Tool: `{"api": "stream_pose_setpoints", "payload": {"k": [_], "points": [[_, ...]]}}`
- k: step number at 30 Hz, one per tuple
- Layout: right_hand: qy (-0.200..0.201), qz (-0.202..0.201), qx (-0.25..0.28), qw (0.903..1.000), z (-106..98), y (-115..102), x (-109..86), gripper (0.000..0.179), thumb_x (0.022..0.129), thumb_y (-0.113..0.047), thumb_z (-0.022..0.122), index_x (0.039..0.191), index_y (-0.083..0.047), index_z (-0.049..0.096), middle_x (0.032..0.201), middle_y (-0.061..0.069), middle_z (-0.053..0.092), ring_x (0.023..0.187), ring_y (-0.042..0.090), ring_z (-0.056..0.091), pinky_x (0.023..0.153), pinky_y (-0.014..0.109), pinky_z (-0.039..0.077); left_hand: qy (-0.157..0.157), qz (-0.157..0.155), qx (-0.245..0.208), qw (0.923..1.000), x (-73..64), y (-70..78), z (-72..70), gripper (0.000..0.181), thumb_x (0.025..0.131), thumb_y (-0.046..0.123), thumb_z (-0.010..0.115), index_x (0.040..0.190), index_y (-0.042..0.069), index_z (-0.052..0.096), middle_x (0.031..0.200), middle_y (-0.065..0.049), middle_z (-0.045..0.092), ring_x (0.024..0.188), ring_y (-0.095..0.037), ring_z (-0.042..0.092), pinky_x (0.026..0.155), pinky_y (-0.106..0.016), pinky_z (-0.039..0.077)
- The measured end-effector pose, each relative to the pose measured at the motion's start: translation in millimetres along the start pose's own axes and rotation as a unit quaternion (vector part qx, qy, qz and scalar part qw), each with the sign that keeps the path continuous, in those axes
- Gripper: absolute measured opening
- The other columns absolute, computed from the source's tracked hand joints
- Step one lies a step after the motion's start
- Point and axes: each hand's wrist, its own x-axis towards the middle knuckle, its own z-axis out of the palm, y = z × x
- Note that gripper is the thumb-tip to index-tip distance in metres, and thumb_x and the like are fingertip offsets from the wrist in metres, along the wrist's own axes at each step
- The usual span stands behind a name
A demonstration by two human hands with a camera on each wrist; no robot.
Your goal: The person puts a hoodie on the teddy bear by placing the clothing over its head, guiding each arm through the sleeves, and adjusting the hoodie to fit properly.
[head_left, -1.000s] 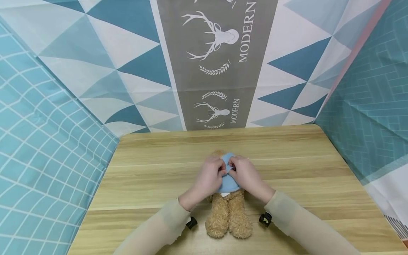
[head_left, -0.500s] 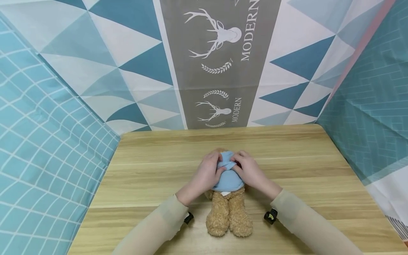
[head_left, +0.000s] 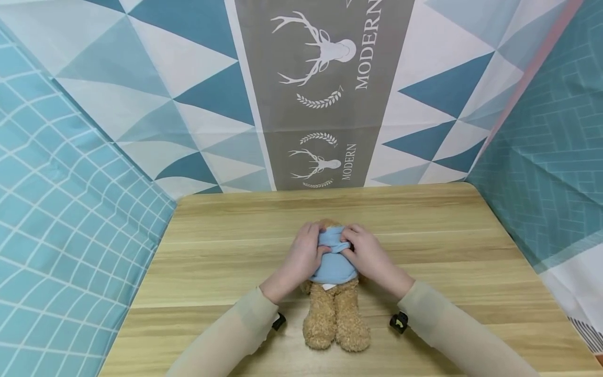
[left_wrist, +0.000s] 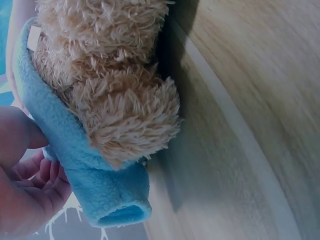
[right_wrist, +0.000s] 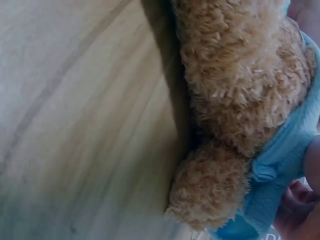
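Observation:
A brown teddy bear (head_left: 336, 319) lies on the table with its legs toward me. Its torso is covered by a blue fleece top (head_left: 334, 268), bunched in a fold across the upper part. My left hand (head_left: 306, 252) pinches the left side of that fold, and my right hand (head_left: 369, 254) pinches the right side. In the left wrist view, a sleeve of the top (left_wrist: 117, 195) hangs with an open end beside the bear's furry limb (left_wrist: 132, 117). A furry paw (right_wrist: 210, 185) shows below the cloth in the right wrist view. The bear's face is hidden.
The wooden table (head_left: 226, 225) runs back to a patterned wall cloth (head_left: 325, 104). Blue gridded cloth (head_left: 70, 209) hangs at the left and teal cloth (head_left: 546, 157) at the right. A white tag (head_left: 328, 286) sticks out at the top's lower hem.
My hands have moved apart from near the middle, still holding the blue top. The cloth between them is spread wider, and the bear has shifted very slightly.

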Motion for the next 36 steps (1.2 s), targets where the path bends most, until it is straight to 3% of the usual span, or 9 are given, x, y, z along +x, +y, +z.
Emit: {"api": "stream_pose_setpoints", "payload": {"k": [3,5,10,12,19,23,26,31,36], "points": [[0.002,0.012,-0.020,0.9997,3.5,-2.2,-0.1,0.026,0.094,0.000,0.078,0.088,-0.010,0.054,0.083,0.003,0.057,0.074,0.019,0.057,0.065,0.034,0.051,0.006,0.002,0.005,1.0000,-2.2,-1.3,-0.6,0.040,0.097,0.017,0.080,0.127,-0.003,0.061,0.112,-0.016,0.061,0.102,-0.030,0.062,0.093,-0.043,0.056],[0.000,0.028,-0.027,0.9992,5.8,-3.4,-0.1,0.021,0.094,0.001,0.078,0.099,-0.006,0.058,0.080,0.002,0.057,0.071,0.018,0.057,0.063,0.033,0.051,0.011,0.002,0.011,0.9999,-3.4,-2.4,-0.6,0.037,0.097,0.018,0.081,0.123,-0.001,0.063,0.108,-0.014,0.058,0.099,-0.030,0.060,0.089,-0.043,0.056],[-0.011,0.042,-0.043,0.9981,7.3,-6.4,1.1,0.044,0.095,-0.004,0.080,0.134,0.003,0.061,0.108,0.018,0.074,0.093,0.033,0.074,0.080,0.046,0.062,0.033,0.005,0.034,0.9989,-4.7,-4.1,-0.3,0.032,0.094,0.020,0.084,0.115,0.004,0.066,0.108,-0.013,0.055,0.098,-0.031,0.053,0.084,-0.045,0.051],[-0.018,0.038,-0.047,0.9980,6.7,-6.6,1.6,0.040,0.096,-0.008,0.081,0.131,0.002,0.064,0.115,0.021,0.074,0.101,0.036,0.074,0.085,0.048,0.062,0.039,0.009,0.042,0.9983,-5.2,-4.4,-0.5,0.031,0.093,0.021,0.085,0.112,0.005,0.067,0.111,-0.014,0.056,0.101,-0.032,0.054,0.084,-0.047,0.051],[-0.020,0.049,-0.040,0.9978,5.0,-3.6,1.4,0.024,0.095,-0.013,0.084,0.111,-0.007,0.068,0.103,0.010,0.065,0.084,0.023,0.066,0.073,0.040,0.059,0.032,0.033,0.065,0.9968,-6.6,-5.8,-1.5,0.031,0.093,0.023,0.085,0.114,0.007,0.068,0.112,-0.011,0.060,0.101,-0.030,0.059,0.085,-0.048,0.053],[-0.001,0.042,-0.068,0.9968,5.1,-5.1,-0.2,0.023,0.092,-0.015,0.086,0.107,-0.007,0.071,0.111,0.011,0.061,0.092,0.027,0.065,0.081,0.042,0.060,0.031,0.039,0.078,0.9957,-6.6,-5.9,-1.2,0.030,0.094,0.021,0.085,0.113,0.006,0.067,0.109,-0.010,0.062,0.099,-0.029,0.060,0.087,-0.045,0.054],[0.005,0.045,-0.093,0.9946,6.8,-7.3,-1.8,0.020,0.093,-0.016,0.085,0.104,-0.007,0.071,0.108,0.010,0.067,0.095,0.030,0.066,0.083,0.044,0.060,0.038,0.043,0.093,0.9940,-6.8,-5.5,-0.6,0.028,0.094,0.021,0.085,0.111,0.006,0.067,0.106,-0.010,0.063,0.096,-0.028,0.061,0.085,-0.043,0.055],[0.002,0.052,-0.101,0.9935,8.9,-8.5,-5.3,0.015,0.095,-0.018,0.083,0.102,-0.009,0.073,0.095,0.010,0.075,0.087,0.032,0.069,0.072,0.047,0.061,0.040,0.041,0.108,0.9925,-9.2,-4.0,-1.6,0.027,0.093,0.022,0.086,0.108,0.006,0.069,0.102,-0.011,0.067,0.095,-0.029,0.065,0.085,-0.044,0.056],[-0.002,0.009,-0.074,0.9972,4.1,-2.2,-6.6,0.021,0.091,-0.021,0.086,0.101,-0.005,0.076,0.102,0.010,0.071,0.096,0.033,0.067,0.083,0.047,0.059,0.000,0.028,0.056,0.9980,-7.7,-2.0,-10.7,0.024,0.094,0.022,0.086,0.103,0.006,0.071,0.096,-0.009,0.071,0.090,-0.027,0.068,0.082,-0.041,0.057]]}}
